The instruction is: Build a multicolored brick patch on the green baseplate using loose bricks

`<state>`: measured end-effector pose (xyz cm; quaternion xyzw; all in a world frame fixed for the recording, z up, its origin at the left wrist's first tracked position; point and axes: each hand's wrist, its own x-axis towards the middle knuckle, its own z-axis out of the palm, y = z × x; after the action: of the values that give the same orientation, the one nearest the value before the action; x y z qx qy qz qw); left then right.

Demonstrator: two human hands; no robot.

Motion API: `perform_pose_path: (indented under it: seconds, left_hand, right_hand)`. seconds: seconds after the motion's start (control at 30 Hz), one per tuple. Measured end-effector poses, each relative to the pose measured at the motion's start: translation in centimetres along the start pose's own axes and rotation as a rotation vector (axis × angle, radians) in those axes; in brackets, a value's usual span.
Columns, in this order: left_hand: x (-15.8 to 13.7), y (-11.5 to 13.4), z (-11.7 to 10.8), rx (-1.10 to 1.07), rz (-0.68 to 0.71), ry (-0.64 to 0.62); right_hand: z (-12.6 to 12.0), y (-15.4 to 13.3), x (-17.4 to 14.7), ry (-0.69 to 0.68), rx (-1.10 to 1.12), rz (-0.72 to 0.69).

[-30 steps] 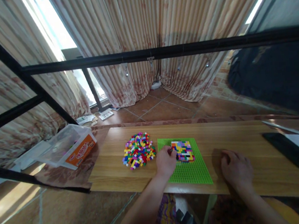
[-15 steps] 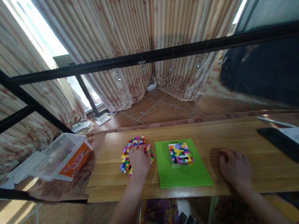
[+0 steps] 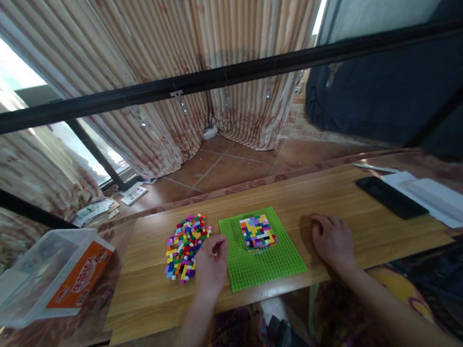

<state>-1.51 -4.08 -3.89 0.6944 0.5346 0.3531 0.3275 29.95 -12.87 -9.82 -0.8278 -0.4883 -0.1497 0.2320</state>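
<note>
My left hand (image 3: 211,261) is raised between the brick pile and the green baseplate (image 3: 267,273). Its thumb and fingertips are pinched together, and whatever they hold is too small to make out. Just left of it lies a heap of small multicoloured toy bricks (image 3: 184,242). On the upper middle of the baseplate stands a roughly square block of built-up bricks (image 3: 258,231) in mixed colours. My right hand (image 3: 332,238) rests on the table to the right of the baseplate, fingers curled in, with no object showing.
The wooden table (image 3: 140,293) has a black tablet-like slab (image 3: 391,196) and white sheets (image 3: 441,198) at its right end. A clear plastic box (image 3: 76,272) with an orange label sits to the left. A black metal bar (image 3: 237,74) crosses beyond the table, before curtains (image 3: 139,45).
My left hand has come out of the brick pile and moved right towards the baseplate, fingers pinched. The right hand stays on the table. The whole view has turned slightly to the right.
</note>
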Motion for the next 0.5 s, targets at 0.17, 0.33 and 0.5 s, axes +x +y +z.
perform_pose_path:
  seconds: [0.17,0.33,0.5]
  left_hand:
    - [-2.5,0.8,3.1,-0.356,-0.123,-0.065]
    - [-2.5,0.5,4.2,-0.37,-0.081,-0.069]
    - [-2.3,0.1,4.7,-0.324,0.003,-0.046]
  right_hand:
    - [0.0,0.0,0.1,-0.017,0.021,0.01]
    - [0.0,-0.1,0.1,-0.001,0.015,0.011]
    - [0.0,-0.1,0.1,0.01,0.017,-0.004]
